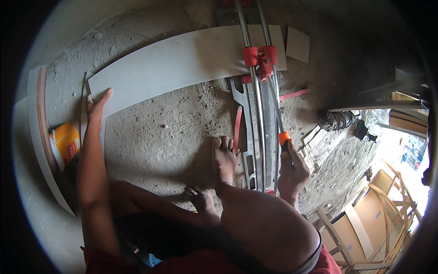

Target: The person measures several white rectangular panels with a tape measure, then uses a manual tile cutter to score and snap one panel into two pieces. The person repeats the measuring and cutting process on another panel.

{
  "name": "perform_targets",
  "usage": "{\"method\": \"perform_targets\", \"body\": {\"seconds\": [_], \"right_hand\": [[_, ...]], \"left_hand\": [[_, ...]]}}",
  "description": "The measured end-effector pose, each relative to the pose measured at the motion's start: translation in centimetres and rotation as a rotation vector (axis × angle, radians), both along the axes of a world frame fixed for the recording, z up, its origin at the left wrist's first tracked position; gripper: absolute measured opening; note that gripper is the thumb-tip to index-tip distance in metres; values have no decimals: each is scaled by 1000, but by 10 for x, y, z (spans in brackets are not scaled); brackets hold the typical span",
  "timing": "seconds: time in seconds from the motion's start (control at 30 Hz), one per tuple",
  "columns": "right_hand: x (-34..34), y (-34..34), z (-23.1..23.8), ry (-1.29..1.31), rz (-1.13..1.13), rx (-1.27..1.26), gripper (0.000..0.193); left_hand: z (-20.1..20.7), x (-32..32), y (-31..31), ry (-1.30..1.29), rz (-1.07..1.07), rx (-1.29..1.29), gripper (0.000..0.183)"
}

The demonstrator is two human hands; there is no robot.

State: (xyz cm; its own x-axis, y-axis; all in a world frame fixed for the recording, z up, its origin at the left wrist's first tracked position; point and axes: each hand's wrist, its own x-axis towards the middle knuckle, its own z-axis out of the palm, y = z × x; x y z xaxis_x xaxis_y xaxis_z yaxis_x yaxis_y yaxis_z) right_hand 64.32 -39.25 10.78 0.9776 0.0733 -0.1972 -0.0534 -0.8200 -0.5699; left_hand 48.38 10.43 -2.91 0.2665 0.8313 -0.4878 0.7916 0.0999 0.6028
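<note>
A long pale tile [178,58] lies across the bed of a manual tile cutter [256,118], under its two chrome rails. My left hand [96,106] holds the tile's left end, thumb on top and the other fingers mostly hidden by the edge. Wrapped in my right hand [292,171] is the cutter's handle [284,137], black with an orange collar, whose rod runs up to the red carriage [261,59] on the rails. The carriage sits over the tile near its right end. A smaller tile piece [298,44] rests just right of it.
Rough, gritty concrete floor [159,123] surrounds my bare feet [224,160]. A yellow tub [66,141] and a curved-looking pale panel [41,132] stand at the left. At the right are a dark power tool [335,119] and, lower down, wooden pieces [360,228]. Red support arms [237,128] project from the cutter.
</note>
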Motion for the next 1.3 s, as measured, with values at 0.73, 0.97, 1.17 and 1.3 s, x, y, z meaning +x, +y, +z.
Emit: {"method": "perform_targets", "body": {"seconds": [0.73,0.97,1.17,1.3], "right_hand": [[-1,-9,-8,109,19,67,28],[1,0,-1,117,15,49,28],[1,3,-2,26,117,-69,29],[1,5,-7,-10,115,-44,29]], "left_hand": [[0,4,4,75,35,-12,74],[-4,1,5,-5,47,-35,77],[-1,2,0,57,65,42,77],[3,3,1,-41,29,-35,79]]}}
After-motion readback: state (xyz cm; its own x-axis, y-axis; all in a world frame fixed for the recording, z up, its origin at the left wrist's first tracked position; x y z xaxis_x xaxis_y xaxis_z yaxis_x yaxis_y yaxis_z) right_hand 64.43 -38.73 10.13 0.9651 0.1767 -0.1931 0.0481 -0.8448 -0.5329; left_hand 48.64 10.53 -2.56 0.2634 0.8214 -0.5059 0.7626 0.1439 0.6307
